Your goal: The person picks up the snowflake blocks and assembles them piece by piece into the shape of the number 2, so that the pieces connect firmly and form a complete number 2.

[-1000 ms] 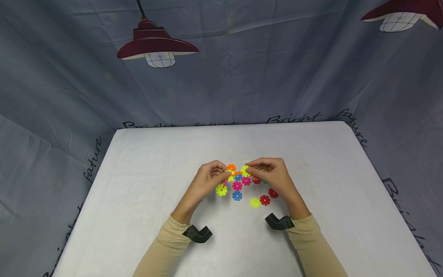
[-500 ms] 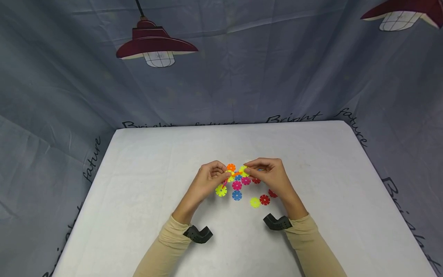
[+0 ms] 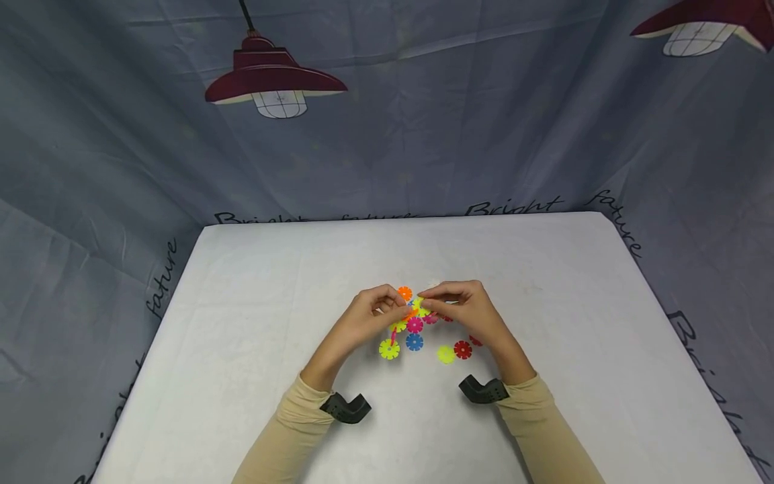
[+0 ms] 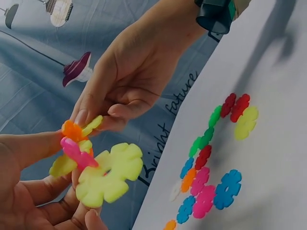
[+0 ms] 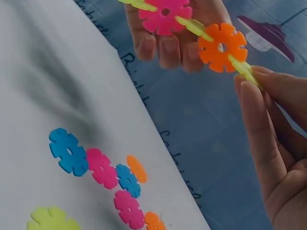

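Note:
Both hands hold one chain of flower-shaped slotted plastic discs above the table. It runs yellow, pink (image 5: 152,19), yellow, orange (image 5: 211,52), yellow, each disc slotted edgewise into its neighbour. My left hand (image 3: 370,314) grips the chain around its middle yellow disc (image 4: 62,165); the exact finger contact is partly hidden. Between thumb and fingertips, my right hand (image 3: 474,314) pinches the yellow disc (image 5: 244,71) at the orange disc's end. The large yellow disc (image 4: 109,175) hangs free at the other end, nearer the body in the head view.
Loose discs lie flat on the white table (image 3: 290,289) beneath and beside the hands: blue (image 3: 414,342), pink (image 3: 414,325), red (image 3: 462,349), yellow (image 3: 445,354), orange (image 3: 404,293), plus green ones (image 4: 206,137). A grey printed curtain (image 3: 387,134) surrounds the table's back and sides.
The chain has turned, its free yellow end swinging down toward the body. My right hand has shifted slightly left, closer to the left hand. Both keep their hold.

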